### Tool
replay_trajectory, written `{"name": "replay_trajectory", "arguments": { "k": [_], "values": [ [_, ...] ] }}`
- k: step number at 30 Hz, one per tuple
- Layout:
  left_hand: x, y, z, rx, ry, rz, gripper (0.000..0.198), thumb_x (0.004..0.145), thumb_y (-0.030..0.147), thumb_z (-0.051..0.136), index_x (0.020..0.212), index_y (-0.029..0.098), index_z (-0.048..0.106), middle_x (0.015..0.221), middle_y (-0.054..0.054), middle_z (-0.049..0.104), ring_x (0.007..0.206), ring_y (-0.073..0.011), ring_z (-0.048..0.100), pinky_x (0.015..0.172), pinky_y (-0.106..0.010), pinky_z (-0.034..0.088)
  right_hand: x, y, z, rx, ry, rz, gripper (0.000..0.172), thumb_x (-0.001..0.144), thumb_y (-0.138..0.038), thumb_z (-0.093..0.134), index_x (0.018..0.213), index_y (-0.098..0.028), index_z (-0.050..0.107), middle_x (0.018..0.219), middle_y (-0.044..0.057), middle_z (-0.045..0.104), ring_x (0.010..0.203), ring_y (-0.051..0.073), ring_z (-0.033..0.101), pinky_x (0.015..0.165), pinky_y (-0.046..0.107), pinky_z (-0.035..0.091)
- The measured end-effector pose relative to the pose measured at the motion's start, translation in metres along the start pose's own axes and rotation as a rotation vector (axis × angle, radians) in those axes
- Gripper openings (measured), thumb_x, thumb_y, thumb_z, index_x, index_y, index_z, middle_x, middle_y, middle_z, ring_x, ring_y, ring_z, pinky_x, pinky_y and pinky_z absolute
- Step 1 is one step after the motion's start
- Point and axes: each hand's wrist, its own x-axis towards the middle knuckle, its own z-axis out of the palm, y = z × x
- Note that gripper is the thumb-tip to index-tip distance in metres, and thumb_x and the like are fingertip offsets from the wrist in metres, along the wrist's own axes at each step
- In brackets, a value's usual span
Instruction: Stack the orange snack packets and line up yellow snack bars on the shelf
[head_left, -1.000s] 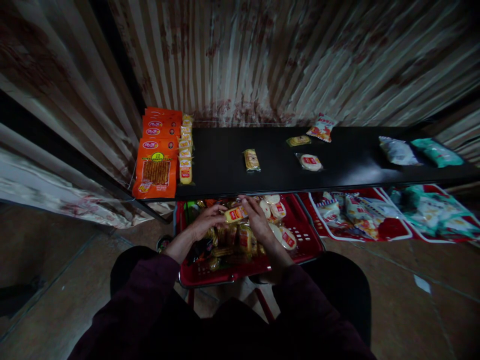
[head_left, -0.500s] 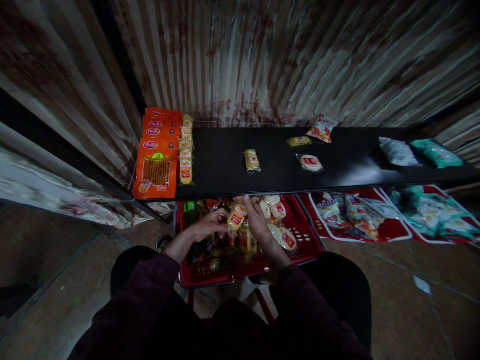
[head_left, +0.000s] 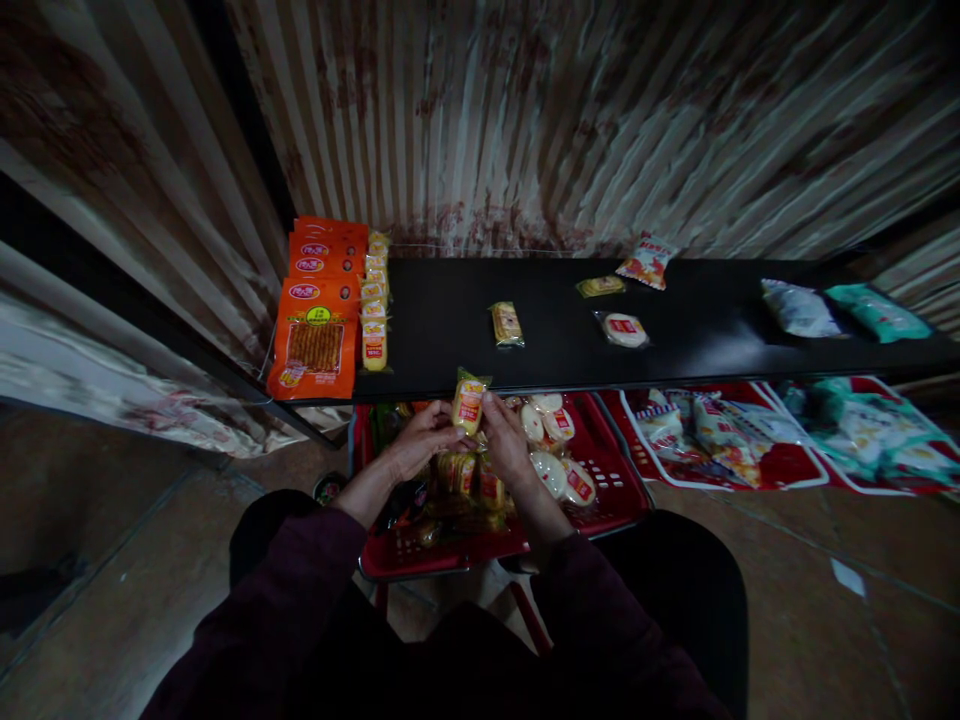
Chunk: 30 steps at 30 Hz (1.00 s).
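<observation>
Between my two hands is a small yellow snack cake in a clear wrapper [head_left: 469,404], its red and yellow label facing up. My left hand [head_left: 421,440] grips it from the left side, and my right hand [head_left: 506,437] pinches its right edge. It is held just in front of the shelf edge, over a red basket [head_left: 611,480]. Under my hands the basket holds several more yellow packs [head_left: 491,488] and, to the right, several round white packs [head_left: 551,474]. On the shelf, a row of matching yellow packs [head_left: 373,345] stands beside orange snack bags [head_left: 315,340].
The black shelf [head_left: 442,340] also bears a biscuit-like pack [head_left: 507,324], a flat yellow pack [head_left: 600,287], a round white pack [head_left: 622,329], a red-and-white bag [head_left: 646,262], a pale bag [head_left: 801,308] and a teal bag [head_left: 879,312]. Filled baskets [head_left: 814,465] stand below right. A pleated curtain [head_left: 525,130] hangs behind.
Both hands have lifted the yellow snack cake up and slightly forward, towards the shelf edge. It now stands more upright. The view has shifted slightly.
</observation>
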Motion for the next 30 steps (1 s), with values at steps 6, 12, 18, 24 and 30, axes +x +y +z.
{"name": "replay_trajectory", "arguments": {
  "k": [6,12,18,24,30],
  "values": [
    [0.002,0.000,0.004,0.009,0.023,0.046,0.043,0.062,0.037,0.077,0.085,0.017,0.047,0.082,0.000,0.064,0.069,-0.0132,0.064,0.068,-0.027,0.047,-0.004,-0.006,0.002,0.047,0.051,0.003,0.046,0.077,-0.062,0.055,0.093,-0.020,0.066,0.093,0.003,0.068,0.085,0.019,0.060,0.076,0.029,0.048],
    [0.008,-0.008,0.003,0.089,0.075,0.150,0.035,0.071,0.038,0.070,0.090,0.018,0.049,0.084,0.001,0.062,0.068,-0.0124,0.062,0.066,-0.025,0.045,-0.005,-0.012,0.004,0.012,0.073,-0.034,0.047,0.077,-0.059,0.056,0.101,-0.020,0.067,0.103,0.004,0.069,0.096,0.020,0.060,0.087,0.031,0.046],
    [0.009,-0.007,0.014,0.293,0.250,0.278,0.030,0.073,0.039,0.067,0.090,0.016,0.059,0.088,-0.001,0.063,0.081,-0.0142,0.058,0.076,-0.025,0.045,-0.009,-0.022,0.005,-0.019,0.111,-0.027,0.052,0.076,-0.059,0.057,0.110,-0.020,0.067,0.110,0.005,0.068,0.103,0.022,0.060,0.090,0.034,0.048],
    [0.013,-0.009,0.020,0.334,0.385,0.355,0.030,0.076,0.033,0.063,0.100,0.018,0.051,0.089,-0.003,0.060,0.078,-0.0137,0.057,0.073,-0.025,0.046,-0.012,-0.028,0.006,-0.051,0.109,-0.069,0.051,0.082,-0.056,0.050,0.119,-0.024,0.063,0.115,0.004,0.067,0.107,0.023,0.059,0.091,0.037,0.048],
    [0.015,-0.012,0.020,0.473,0.542,0.523,0.038,0.076,0.026,0.063,0.111,0.021,0.050,0.104,-0.006,0.057,0.091,-0.0162,0.056,0.082,-0.028,0.044,-0.009,-0.029,0.015,-0.029,0.073,-0.167,0.053,0.083,-0.049,0.054,0.128,-0.023,0.055,0.121,0.004,0.064,0.115,0.024,0.056,0.098,0.041,0.045]
  ]
}}
